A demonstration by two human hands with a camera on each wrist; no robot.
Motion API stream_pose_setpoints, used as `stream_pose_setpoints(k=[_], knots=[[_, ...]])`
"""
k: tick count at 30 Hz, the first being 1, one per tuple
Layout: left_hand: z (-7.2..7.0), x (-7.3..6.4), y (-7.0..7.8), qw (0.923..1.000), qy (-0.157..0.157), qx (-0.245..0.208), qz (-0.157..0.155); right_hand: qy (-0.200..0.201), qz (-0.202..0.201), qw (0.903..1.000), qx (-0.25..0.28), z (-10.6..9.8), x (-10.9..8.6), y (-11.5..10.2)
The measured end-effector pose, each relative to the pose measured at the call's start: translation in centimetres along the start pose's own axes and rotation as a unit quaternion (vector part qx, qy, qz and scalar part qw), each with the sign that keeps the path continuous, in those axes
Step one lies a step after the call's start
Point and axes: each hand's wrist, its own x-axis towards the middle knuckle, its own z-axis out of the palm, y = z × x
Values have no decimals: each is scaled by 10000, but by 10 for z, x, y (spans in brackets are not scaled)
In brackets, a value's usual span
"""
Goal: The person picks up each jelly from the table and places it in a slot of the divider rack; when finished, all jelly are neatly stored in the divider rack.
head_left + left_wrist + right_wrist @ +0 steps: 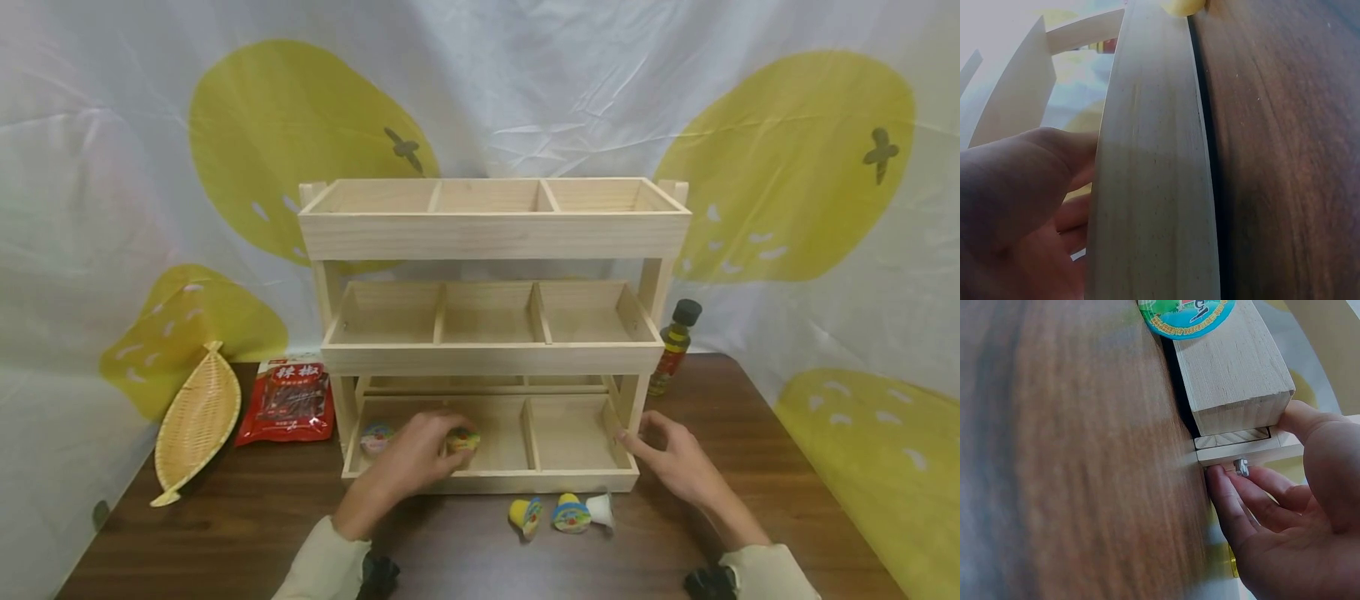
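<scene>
A three-tier wooden shelf (495,237) with divided compartments stands on the table. My left hand (416,450) reaches into its bottom tier and holds a small jelly cup (464,439) between thumb and fingers; in the left wrist view the front board hides the cup. Another jelly cup (375,438) lies left of that hand in the same tier. My right hand (672,458) grips the right end of the bottom tier, thumb at the inner side and fingers outside, near a metal bolt (1242,467). Before the shelf lie a yellow jelly cup (526,517), another yellow one (571,513) and a white one (601,509).
A woven boat-shaped basket (197,417) and a red packet of dried chillies (291,402) are left of the shelf. Behind its right side stands a dark-capped bottle (672,346). A patterned curtain (525,92) hangs behind the brown table (450,558).
</scene>
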Motion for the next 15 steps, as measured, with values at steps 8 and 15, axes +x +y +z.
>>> stream_pose_setpoints(k=[8, 15], knots=[[-3, 0, -1, 9999, -154, -49, -32, 8, -8, 10000, 47, 1, 0, 0], [-3, -1, 0, 9997, -99, -214, -36, 13, -25, 10000, 33, 0, 0, 0]])
